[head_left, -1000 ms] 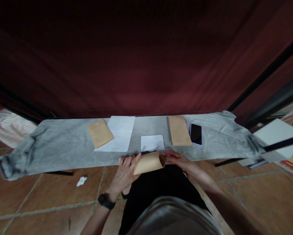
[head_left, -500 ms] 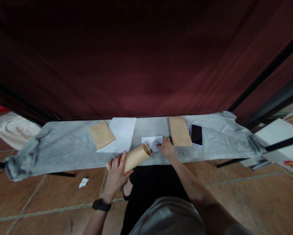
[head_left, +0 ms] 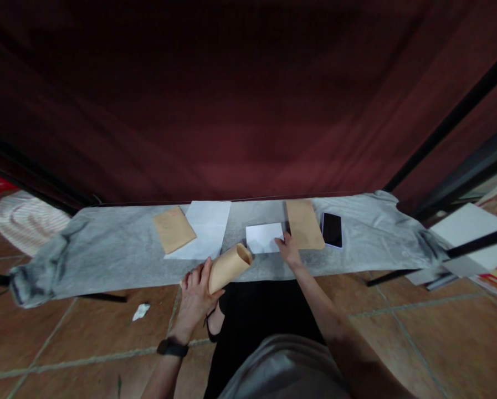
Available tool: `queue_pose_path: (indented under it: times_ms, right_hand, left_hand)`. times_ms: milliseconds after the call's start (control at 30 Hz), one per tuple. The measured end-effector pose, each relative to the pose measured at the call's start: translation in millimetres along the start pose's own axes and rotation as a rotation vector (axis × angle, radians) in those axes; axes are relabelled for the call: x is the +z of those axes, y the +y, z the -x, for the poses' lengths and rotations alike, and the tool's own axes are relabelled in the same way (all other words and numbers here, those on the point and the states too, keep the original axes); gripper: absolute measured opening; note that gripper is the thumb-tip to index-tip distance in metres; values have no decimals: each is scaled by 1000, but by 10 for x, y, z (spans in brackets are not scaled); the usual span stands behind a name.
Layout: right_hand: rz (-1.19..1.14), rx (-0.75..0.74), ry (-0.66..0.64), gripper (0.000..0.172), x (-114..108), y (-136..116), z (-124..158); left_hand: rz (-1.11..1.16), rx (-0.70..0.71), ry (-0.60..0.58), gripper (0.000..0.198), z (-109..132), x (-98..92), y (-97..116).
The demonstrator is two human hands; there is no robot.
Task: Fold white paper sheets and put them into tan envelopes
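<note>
My left hand (head_left: 198,291) grips a brown paper envelope (head_left: 228,270) at the table's front edge; its mouth gapes toward the right. My right hand (head_left: 288,247) pinches the right edge of a folded white paper (head_left: 264,238) between thumb and fingers. That paper lies flat or just above the cloth, a little beyond the envelope's mouth. To the right of it rests a flat stack of brown envelopes (head_left: 305,224). Over on the left, another brown envelope (head_left: 174,229) overlaps a larger white sheet (head_left: 210,224).
A grey cloth (head_left: 107,244) covers the narrow table. The phone (head_left: 332,229) lies right of the envelope stack. A dark red curtain (head_left: 240,111) hangs behind. On the tiled floor are a crumpled white scrap (head_left: 141,311) and, at right, white boards (head_left: 472,235).
My right hand has moved slightly right and away from me, drawing the folded white paper off from the envelope's mouth. The left hand keeps its hold on the envelope, nearly still.
</note>
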State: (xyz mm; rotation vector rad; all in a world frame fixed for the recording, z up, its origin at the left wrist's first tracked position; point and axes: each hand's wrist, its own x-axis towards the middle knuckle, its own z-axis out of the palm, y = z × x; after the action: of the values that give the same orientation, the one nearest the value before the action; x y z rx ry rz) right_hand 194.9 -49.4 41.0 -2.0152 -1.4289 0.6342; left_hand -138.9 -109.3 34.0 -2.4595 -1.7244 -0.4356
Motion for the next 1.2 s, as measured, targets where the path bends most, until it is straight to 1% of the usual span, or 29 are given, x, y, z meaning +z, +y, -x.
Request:
queue_pose_path:
  times_ms: [100,167,233,267,300,467,600,700,833,967,1100,1200]
  right_hand:
    - [-186,-48,113,32,-122,94,51]
    - [-381,-93,174,32,-186,139,99]
    - [-603,-154,183,32,-222,162,157]
    - [-680,-181,163,32,-231,167,186]
    - [-710,-203,132,31,-235,170,214]
    - [-510,-285,0,24,-259,189,256]
    - [-387,-263,-117,13,-318,235,174]
    - [-363,-243,-147,10,-360,260,118]
    - [-336,-220,-181,12,-347,247,105]
    - [-327,-193,-189,13,-208,199,140]
    - [-328,-141,-162,23,16,157,182]
    - [-345,-109,-145,26,177,134,208]
  left_hand:
    - [-12,-31,-11,104,-11,14,10]
    - [-10,-43,-9,106,-27,26,24]
    - [3,-35,0,107,-42,38,39]
    - [13,-27,7,107,-48,44,46]
    - [23,-19,14,108,-53,49,53]
    - [52,13,22,110,-65,49,75]
    - [49,14,17,111,-65,44,83]
    - [53,22,11,110,-71,50,96]
    - [64,54,7,111,-109,56,140]
    - [88,102,-3,113,-189,53,230]
    - [115,126,-17,112,-299,60,365]
    - [133,152,-25,116,-392,74,479]
